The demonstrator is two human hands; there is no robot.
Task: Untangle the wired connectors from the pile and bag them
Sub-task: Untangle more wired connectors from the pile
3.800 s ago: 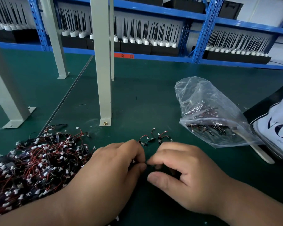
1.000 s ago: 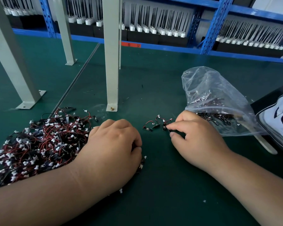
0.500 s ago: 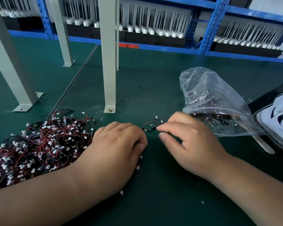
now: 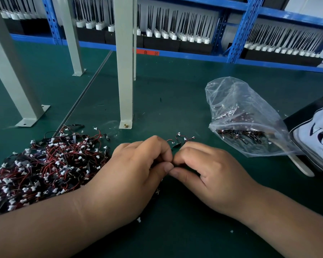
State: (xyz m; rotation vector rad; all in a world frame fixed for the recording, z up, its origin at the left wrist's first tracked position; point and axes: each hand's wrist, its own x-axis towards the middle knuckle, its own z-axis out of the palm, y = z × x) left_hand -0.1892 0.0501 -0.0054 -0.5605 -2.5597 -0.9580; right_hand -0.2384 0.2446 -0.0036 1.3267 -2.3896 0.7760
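Green bench mat [image 4: 175, 94] fills the frame. Blue shelving [image 4: 239, 30] runs across the top, holding rows of black antennas [image 4: 179, 21] on white bases. Three grey posts [image 4: 123, 62] stand on the mat at upper left and centre; the centre one is bolted down just above the hands.

One pile of wired connectors [image 4: 45, 164] sits at mid left, a tangle of red and black wires with white plugs. Its lower right edge is covered by the left forearm.

Left hand [image 4: 131, 174] is at centre with its fingers curled and its thumb tip meeting the right thumb. Whether it holds anything cannot be told, as the knuckles hide the grip.

A few loose connectors [image 4: 179, 141] lie just above the fingertips, too small to count. Two white specks [image 4: 138, 219] lie on the mat below the hands.

Right hand [image 4: 209, 172] is also curled, with fingertips pressed to the left hand's. What it pinches is hidden.

One clear plastic bag [image 4: 241, 108] lies at right with its mouth toward the hands and connectors inside. One pale flat stick [image 4: 300, 165] pokes out beneath the bag. One black and white printed bag [image 4: 317, 138] sits at the right edge, touching the clear bag.
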